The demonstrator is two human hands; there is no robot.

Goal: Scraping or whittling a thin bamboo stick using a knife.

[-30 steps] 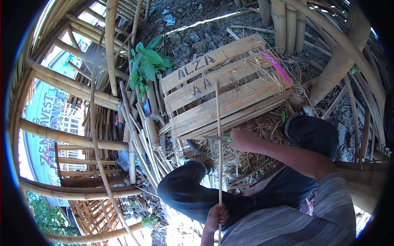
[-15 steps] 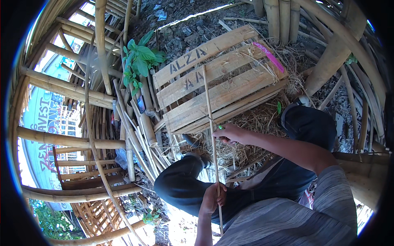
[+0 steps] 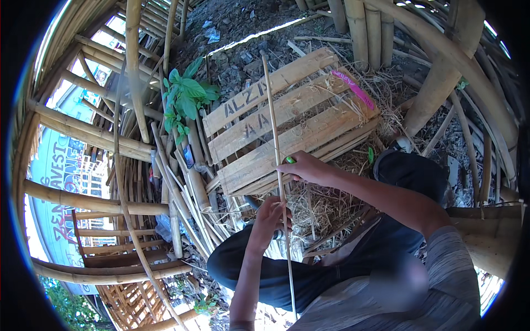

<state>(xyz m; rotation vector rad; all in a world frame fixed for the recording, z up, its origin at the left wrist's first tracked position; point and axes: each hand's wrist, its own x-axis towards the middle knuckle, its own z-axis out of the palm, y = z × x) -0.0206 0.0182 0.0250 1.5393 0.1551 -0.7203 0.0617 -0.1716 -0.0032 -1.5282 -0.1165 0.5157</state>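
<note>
A long, thin bamboo stick [image 3: 270, 105] runs from my lap out over a slatted wooden crate [image 3: 298, 132], its far tip beyond the middle of the crate. My left hand [image 3: 269, 218] is closed around the stick just short of the crate's near edge. A little farther along, my right hand [image 3: 305, 167] grips a small knife [image 3: 290, 160] by its green handle, against the side of the stick. The blade is hard to make out here. Curled shavings lie on the crate slats, and a pink perforated strip [image 3: 353, 88] rests at the crate's right end.
Straw and shavings [image 3: 317, 215] cover the ground between my legs. Split bamboo poles [image 3: 193, 182] and a leafy plant [image 3: 187, 96] stand left of the crate. A bamboo lattice wall [image 3: 94, 193] closes the left side; thick bamboo posts [image 3: 370, 33] rise at the far right.
The stick has slid away from me over the crate. My left hand has moved forward with it, closer to my right hand, which has shifted slightly away from me.
</note>
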